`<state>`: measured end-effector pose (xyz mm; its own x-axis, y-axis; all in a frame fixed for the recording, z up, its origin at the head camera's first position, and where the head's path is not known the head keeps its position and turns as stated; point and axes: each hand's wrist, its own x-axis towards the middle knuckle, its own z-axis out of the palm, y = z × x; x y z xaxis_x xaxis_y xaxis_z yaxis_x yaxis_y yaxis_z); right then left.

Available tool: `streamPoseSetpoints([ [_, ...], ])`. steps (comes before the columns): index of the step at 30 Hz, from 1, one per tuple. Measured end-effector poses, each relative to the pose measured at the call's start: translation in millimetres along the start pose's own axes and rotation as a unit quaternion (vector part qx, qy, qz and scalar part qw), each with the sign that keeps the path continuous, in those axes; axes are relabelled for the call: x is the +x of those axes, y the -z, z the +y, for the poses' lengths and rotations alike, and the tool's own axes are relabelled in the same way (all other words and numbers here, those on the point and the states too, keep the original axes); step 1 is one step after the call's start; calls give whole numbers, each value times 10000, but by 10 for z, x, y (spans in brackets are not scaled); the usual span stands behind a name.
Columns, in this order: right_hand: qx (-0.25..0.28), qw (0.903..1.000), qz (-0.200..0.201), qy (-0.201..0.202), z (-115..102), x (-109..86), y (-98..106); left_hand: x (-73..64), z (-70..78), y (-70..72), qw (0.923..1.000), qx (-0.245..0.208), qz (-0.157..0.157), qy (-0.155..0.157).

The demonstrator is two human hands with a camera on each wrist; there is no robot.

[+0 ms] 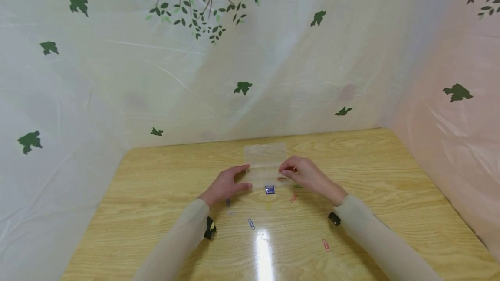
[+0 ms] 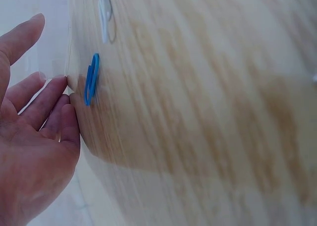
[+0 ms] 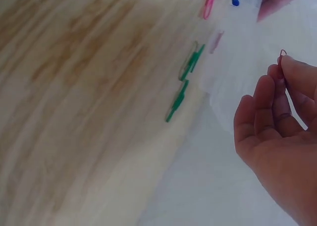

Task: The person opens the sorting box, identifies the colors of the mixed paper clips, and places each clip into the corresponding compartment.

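A clear plastic box (image 1: 259,178) lies on the table with its lid (image 1: 265,154) tipped back and a blue clasp (image 1: 270,190) at its front. My left hand (image 1: 225,184) is at the box's left side, thumb and fingers apart, fingertips right at its edge. Over the box's right part, my right hand (image 1: 308,176) pinches a small red paper clip (image 3: 282,54) between thumb and forefinger. Another red paper clip (image 1: 281,179) shows just below those fingertips. Green paper clips (image 3: 191,61) lie beside the box's right edge.
Loose paper clips lie nearer me: a blue one (image 1: 251,224), a white one (image 1: 231,213), a red one (image 1: 294,197), a faint yellow one (image 1: 268,205) and a pink one (image 1: 326,245). Another blue clip (image 2: 92,80) is near my left hand. A pale leaf-patterned sheet (image 1: 218,112) hangs behind the table.
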<state>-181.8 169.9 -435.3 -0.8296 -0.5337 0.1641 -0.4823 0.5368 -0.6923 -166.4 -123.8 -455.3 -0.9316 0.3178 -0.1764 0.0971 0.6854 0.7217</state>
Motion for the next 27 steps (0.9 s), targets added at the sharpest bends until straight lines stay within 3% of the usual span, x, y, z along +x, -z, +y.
streamPoseSetpoints([
  [16, -393, 9991, -177, 26, 60, 68, -137, 13, -8, 7, 10000, 14, 3, -34],
  [27, -360, 9990, -120, -235, 52, -51, -8, 42, -33, 23, 9999, 52, -56, -74],
])
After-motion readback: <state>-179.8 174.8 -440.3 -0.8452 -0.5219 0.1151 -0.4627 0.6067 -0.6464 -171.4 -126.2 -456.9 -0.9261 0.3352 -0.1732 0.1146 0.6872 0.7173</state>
